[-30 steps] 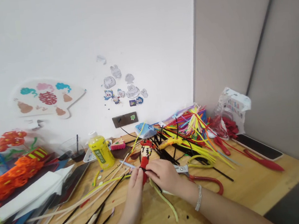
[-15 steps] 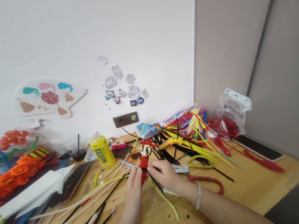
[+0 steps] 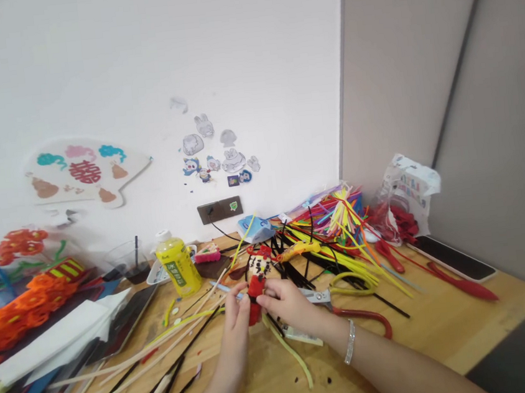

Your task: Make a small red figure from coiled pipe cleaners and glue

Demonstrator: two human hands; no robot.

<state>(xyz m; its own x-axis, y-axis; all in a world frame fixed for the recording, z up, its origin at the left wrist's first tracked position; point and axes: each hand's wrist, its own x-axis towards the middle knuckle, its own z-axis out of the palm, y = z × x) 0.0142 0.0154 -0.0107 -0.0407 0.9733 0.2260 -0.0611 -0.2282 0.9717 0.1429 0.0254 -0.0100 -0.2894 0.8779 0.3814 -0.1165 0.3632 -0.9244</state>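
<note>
My right grip [image 3: 289, 306] pinches the red-and-cream pipe-cleaner doll [image 3: 256, 294], its length running away from me; my left grip [image 3: 235, 330] sits just beside it, closed or not I cannot tell.

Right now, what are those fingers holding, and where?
The left hand and right hand pinch a small red fuzzy pipe-cleaner doll by its middle, below its head.

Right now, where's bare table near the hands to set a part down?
Bare wood shows on the table right of the red-handled shears. Crowded: the pipe-cleaner heap behind the red figure in the right hand, and loose pipe cleaners left of the left hand.
</note>
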